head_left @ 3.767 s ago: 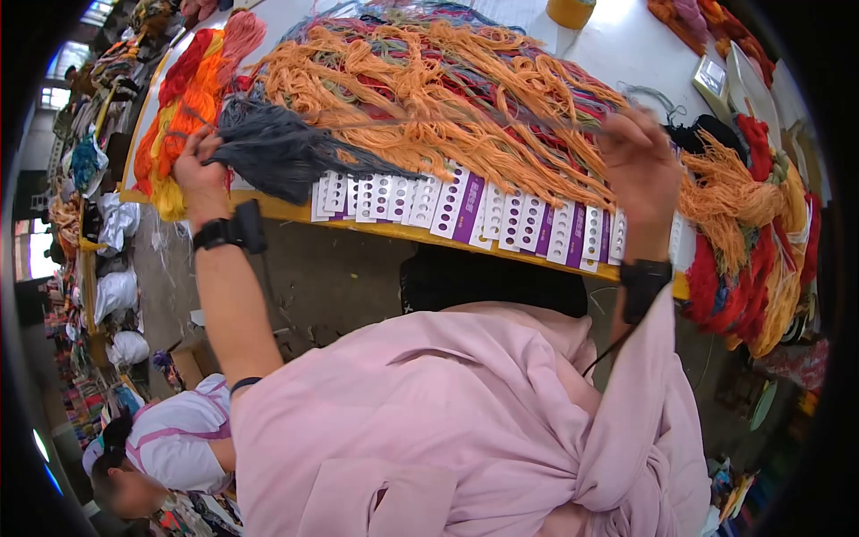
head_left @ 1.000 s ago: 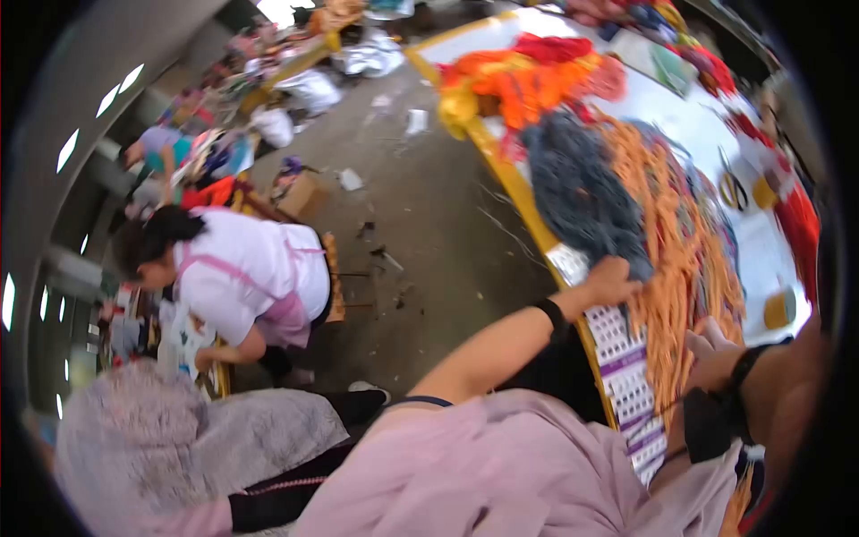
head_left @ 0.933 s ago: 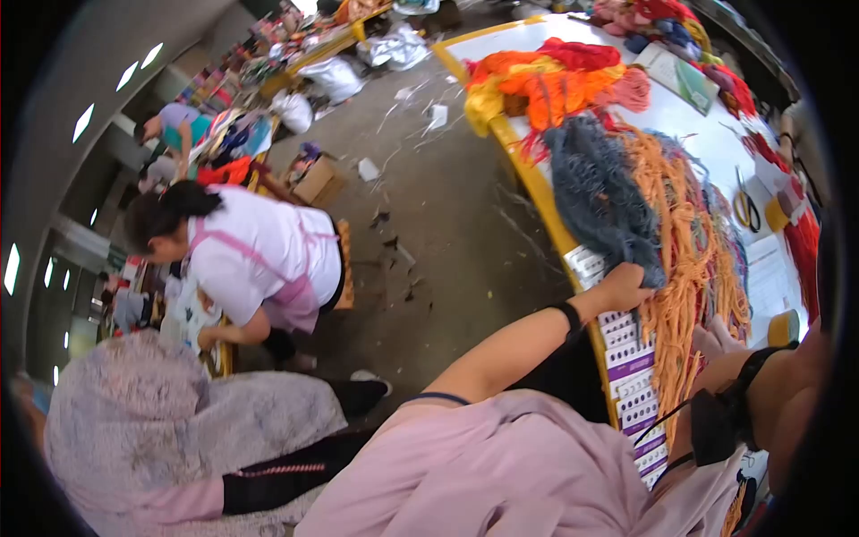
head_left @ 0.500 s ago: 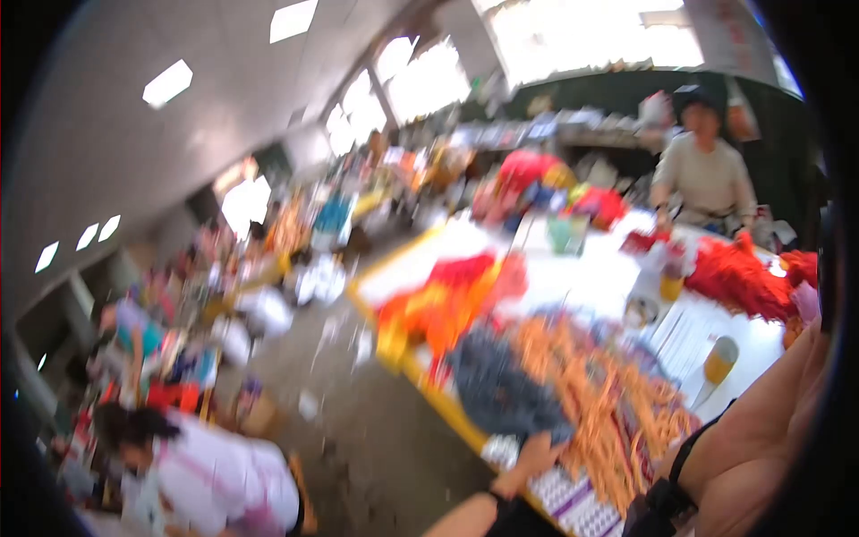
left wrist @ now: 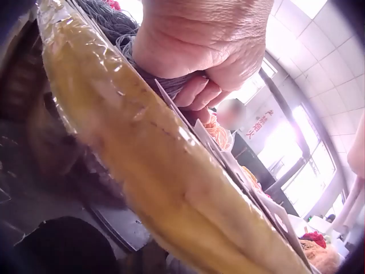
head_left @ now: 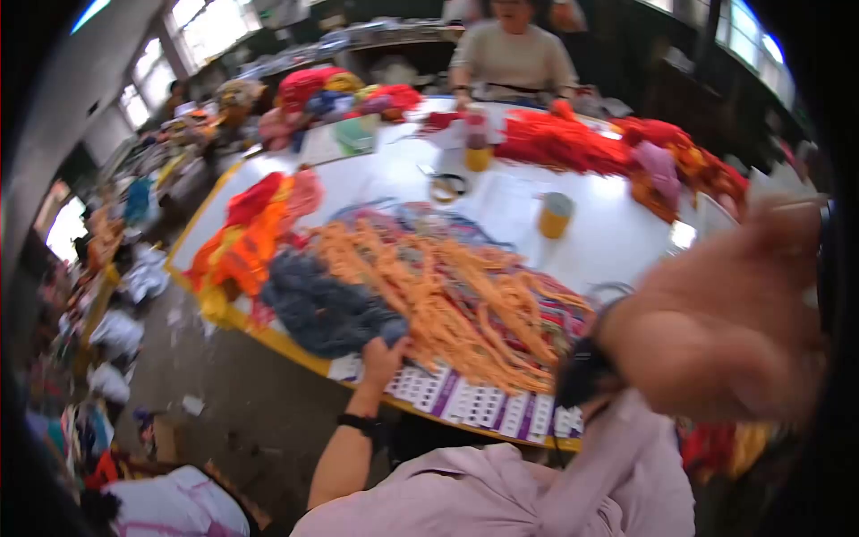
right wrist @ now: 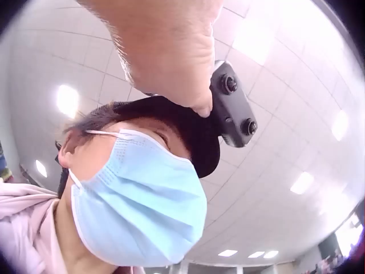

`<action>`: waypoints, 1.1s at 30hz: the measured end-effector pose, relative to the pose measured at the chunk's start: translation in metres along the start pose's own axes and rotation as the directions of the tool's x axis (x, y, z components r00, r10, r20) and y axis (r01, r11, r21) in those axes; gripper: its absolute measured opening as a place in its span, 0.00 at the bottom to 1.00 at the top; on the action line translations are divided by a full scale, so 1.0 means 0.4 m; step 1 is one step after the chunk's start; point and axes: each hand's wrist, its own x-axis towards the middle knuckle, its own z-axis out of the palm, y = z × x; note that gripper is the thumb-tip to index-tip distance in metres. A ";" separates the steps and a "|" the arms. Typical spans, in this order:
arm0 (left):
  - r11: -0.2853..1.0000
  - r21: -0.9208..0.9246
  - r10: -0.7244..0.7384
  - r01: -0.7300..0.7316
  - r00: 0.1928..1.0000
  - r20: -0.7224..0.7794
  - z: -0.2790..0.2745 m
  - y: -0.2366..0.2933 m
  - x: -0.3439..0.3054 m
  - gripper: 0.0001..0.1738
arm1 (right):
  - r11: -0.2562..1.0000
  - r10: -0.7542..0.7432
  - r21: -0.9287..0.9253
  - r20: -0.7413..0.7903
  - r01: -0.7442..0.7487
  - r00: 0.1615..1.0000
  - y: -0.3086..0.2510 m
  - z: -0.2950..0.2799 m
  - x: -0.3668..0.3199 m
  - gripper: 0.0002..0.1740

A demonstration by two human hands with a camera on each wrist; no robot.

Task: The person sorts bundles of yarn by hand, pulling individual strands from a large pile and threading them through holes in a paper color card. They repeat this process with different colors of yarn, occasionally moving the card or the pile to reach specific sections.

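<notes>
Left grip curls round the grey yarn at the near edge of the surface, right grip is up by the head, its state too blurred to call: mid-sort, I'd say, next needing it down on that yarn.

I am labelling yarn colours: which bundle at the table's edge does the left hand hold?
The grey yarn bundle: the left hand holds its near end, while the orange strands lie beside it.
</notes>
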 end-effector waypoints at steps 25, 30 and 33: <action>0.976 -0.214 0.029 -0.032 0.999 -0.017 0.000 0.004 0.004 0.09 | 0.453 0.600 -0.146 0.780 -0.880 0.180 -0.139 0.069 -0.645 0.10; 0.979 -0.201 0.030 -0.033 0.999 -0.020 -0.001 0.005 0.005 0.09 | 0.380 0.642 -0.260 0.765 -0.888 0.050 -0.146 0.061 -0.731 0.16; 0.978 -0.209 0.015 -0.018 1.000 -0.017 -0.002 0.007 0.006 0.09 | 0.321 0.637 -0.297 0.770 -0.899 -0.026 -0.148 0.052 -0.765 0.17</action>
